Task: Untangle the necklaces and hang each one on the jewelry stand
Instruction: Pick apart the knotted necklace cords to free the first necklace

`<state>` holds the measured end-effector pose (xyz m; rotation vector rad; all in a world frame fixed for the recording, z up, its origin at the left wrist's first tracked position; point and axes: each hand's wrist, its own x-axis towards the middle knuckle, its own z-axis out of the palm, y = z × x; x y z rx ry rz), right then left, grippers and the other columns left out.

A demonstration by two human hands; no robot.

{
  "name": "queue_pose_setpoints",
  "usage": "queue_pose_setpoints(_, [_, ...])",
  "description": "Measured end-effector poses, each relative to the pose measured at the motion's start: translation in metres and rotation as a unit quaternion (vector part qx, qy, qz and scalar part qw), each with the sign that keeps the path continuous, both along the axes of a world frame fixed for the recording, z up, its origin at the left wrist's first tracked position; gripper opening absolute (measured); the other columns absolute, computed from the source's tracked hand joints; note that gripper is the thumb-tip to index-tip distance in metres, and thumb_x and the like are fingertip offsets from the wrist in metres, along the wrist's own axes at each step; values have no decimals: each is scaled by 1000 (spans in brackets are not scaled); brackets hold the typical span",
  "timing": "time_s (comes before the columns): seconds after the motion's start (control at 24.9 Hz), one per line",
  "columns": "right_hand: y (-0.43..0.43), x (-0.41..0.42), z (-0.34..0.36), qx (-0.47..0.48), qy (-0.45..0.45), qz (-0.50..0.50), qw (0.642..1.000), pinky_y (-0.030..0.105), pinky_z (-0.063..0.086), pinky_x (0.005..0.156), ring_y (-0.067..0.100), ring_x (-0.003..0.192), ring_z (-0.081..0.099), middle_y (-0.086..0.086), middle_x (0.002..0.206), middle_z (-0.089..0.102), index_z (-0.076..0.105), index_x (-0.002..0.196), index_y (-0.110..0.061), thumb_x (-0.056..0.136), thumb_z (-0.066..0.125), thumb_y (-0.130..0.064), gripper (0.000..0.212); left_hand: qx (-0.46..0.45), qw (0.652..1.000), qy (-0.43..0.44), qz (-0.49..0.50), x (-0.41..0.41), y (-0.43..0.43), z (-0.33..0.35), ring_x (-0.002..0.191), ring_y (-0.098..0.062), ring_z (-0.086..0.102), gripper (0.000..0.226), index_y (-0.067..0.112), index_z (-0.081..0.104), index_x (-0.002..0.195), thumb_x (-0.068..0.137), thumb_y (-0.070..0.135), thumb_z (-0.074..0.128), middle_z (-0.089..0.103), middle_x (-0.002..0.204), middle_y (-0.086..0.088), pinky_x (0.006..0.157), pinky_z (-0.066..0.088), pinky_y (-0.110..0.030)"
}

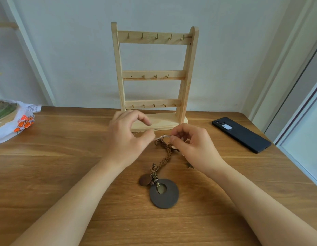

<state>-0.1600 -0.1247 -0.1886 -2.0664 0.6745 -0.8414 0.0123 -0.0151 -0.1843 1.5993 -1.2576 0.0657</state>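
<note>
Two necklaces lie in one tangle on the table (pixel 65 166), just in front of the stand (pixel 154 75). All the stand's hooks are bare, so nothing is hung yet.

The brown braided necklace (pixel 165 157) runs from the knot towards the person and ends in a dark disc pendant (pixel 164 193) with a small wooden bead beside it. It looks soft and floppy with the weight at the pendant end, and the braid is rough enough not to slip. I would take hold on the braid near the knot, not on the disc.

The pale thin necklace (pixel 161 136) crosses the top of the braid nearest the stand. It is very light and fine, probably easy to snag or snap, so it needs a fingertip pinch and gentle pulls. A small star-shaped charm (pixel 189 165) peeks out by the right wrist. I can't tell which necklace it belongs to.

Right hand (pixel 193 144): the grip is a thumb-and-forefinger pinch on the pale thin necklace at the knot, other fingers curled under.

Left hand (pixel 126 135): between the knot and the stand's base, fingers curled, forefinger lifted and hooked. The thumb tip sits by the pale strand, but the contact is hidden, so I can't tell if it pinches.

Right of the stand lies a phone (pixel 241 134). Far left of the stand sits a plastic bag (pixel 12 121).
</note>
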Motion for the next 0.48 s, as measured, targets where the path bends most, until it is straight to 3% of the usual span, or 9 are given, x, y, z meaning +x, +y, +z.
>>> queue_pose_setpoints(0.12, [6,4,-2,130,-28,39,990,26,48,58,14,59,54,4,67,61,70,88,-8,94,64,-5,9,6,987,-151,-47,-4,-3,-8,104,-11,56,21,28,70,95,76,37,71,65,98,18,92,42,-36])
queue_pose_setpoints(0.28, [5,3,3,320,-54,92,941,27,45,53,18,62,53,10,72,61,67,87,-6,95,55,2,17,9,990,-115,-85,-4,-5,-15,90,-5,65,9,28,77,94,89,24,71,71,87,19,76,54,-37])
queue_pose_setpoints(0.48, [3,4,2,319,-34,141,937,29,32,53,15,58,38,2,68,44,63,101,-7,97,64,-21,15,50,992,-84,-76,-2,-7,-13,90,-5,65,14,33,77,98,93,29,64,71,90,21,76,54,-36])
